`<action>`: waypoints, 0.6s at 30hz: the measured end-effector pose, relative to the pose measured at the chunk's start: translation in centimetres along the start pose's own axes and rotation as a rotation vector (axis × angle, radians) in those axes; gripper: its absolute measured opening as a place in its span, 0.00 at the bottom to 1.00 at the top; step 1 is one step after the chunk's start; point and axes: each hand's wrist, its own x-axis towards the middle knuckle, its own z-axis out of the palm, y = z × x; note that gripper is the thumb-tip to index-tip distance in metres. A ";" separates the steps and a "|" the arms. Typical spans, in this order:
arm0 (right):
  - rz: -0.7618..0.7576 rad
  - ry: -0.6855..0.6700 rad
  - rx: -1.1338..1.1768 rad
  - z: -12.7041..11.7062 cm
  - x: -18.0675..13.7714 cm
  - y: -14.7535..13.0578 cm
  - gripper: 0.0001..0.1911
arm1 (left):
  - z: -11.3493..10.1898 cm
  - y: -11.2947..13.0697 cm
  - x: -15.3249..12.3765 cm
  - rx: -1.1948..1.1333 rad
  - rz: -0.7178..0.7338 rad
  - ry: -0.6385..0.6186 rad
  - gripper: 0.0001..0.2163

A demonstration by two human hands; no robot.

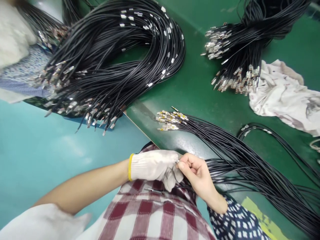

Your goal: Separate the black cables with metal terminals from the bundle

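Note:
My left hand (157, 166), in a white knit glove with a yellow cuff, is closed over my lap. It meets my bare right hand (197, 175), whose fingers pinch a small metal terminal at a black cable's end. Both hands touch at the fingertips just off the green table's edge (175, 141). A fan of thin black cables (237, 153) with brass-tipped ends (170, 120) runs from the table towards my hands. A red and white checked cloth (155, 213) covers my lap beneath them.
A large coil of black cables with silver terminals (117, 63) hangs over the table's left edge. Another bundle (240, 53) lies at the back right beside a crumpled white rag (285, 93). Teal floor (50, 150) is at the left.

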 end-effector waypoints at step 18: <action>-0.205 0.040 0.077 0.0 1.5 -0.1 0.20 | 0.6 1.0 1.5 0.156 0.109 0.241 0.31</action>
